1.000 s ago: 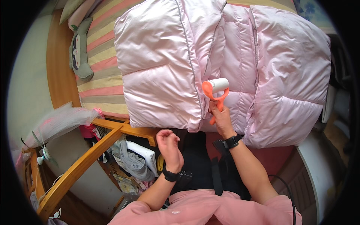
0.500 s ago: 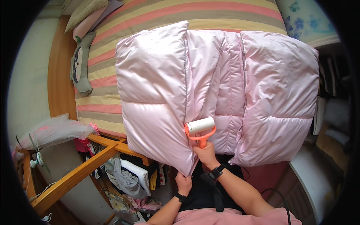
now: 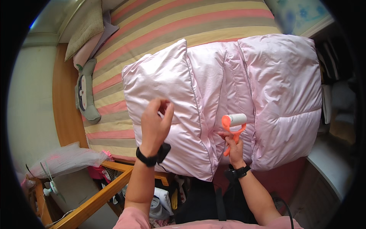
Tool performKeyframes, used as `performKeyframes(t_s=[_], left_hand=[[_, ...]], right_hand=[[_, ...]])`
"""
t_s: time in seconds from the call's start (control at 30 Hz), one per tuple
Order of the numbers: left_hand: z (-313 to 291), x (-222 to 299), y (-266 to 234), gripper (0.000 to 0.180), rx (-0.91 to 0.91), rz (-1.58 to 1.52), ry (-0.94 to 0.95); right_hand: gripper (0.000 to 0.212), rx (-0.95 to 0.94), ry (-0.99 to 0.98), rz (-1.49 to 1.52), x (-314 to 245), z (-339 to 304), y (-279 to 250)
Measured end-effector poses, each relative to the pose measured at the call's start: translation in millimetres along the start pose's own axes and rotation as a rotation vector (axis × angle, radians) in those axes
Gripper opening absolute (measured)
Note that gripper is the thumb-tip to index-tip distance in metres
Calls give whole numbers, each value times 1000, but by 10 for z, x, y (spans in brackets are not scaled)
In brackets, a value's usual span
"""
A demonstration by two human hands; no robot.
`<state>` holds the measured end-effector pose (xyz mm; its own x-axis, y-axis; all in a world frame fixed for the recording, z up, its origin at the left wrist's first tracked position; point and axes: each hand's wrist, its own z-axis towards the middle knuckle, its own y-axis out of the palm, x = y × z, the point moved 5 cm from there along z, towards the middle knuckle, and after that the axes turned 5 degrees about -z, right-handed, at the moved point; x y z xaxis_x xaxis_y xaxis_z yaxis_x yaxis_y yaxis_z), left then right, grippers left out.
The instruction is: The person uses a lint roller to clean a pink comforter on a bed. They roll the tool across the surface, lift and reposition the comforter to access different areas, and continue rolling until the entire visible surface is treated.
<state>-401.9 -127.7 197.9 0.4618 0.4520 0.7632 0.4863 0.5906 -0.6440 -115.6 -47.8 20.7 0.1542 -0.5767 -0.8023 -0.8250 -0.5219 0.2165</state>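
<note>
A lint roller [image 3: 238, 120] with a white roll and an orange frame is in my right hand [image 3: 235, 150]. My fingers wrap round its handle, and the roll tilts upward above the middle folds of a pale pink quilt [image 3: 289, 87]. My left hand [image 3: 156, 118] hovers over the quilt's left folded part. Its fingers are loosely curled, with a gap between them and the thumb, and nothing shows in it. The quilt lies folded in from both sides, with grey piping along its edges.
Under the quilt is a striped bed [image 3: 114, 91]. A grey plush cushion [image 3: 87, 93] and pillows [image 3: 85, 30] lie at its left side. A wooden rail [image 3: 95, 198] crosses the lower left, near a small fan [image 3: 50, 189]. A white cabinet [image 3: 328, 168] stands at the right.
My left hand has let go of the quilt's near corner and risen up and left over the quilt. My right hand has moved right with the lint roller. The view has shifted slightly.
</note>
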Motion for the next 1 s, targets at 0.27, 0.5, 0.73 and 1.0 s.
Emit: performKeyframes(t_s=[0.27, 0.5, 0.73, 1.0], left_hand=[[2429, -753, 505, 62, -480, 241, 61], [2149, -22, 175, 19, -633, -291, 122], [1905, 257, 1157, 34, -628, -51, 407], [2666, -1002, 420, 87, -857, 78, 10]], right_hand=[[20, 41, -129, -112, -320, 741, 559], [22, 151, -357, 143, -600, 583, 644], [23, -14, -253, 41, -860, 597, 1186], [15, 285, -345, -166, -880, 763, 931]])
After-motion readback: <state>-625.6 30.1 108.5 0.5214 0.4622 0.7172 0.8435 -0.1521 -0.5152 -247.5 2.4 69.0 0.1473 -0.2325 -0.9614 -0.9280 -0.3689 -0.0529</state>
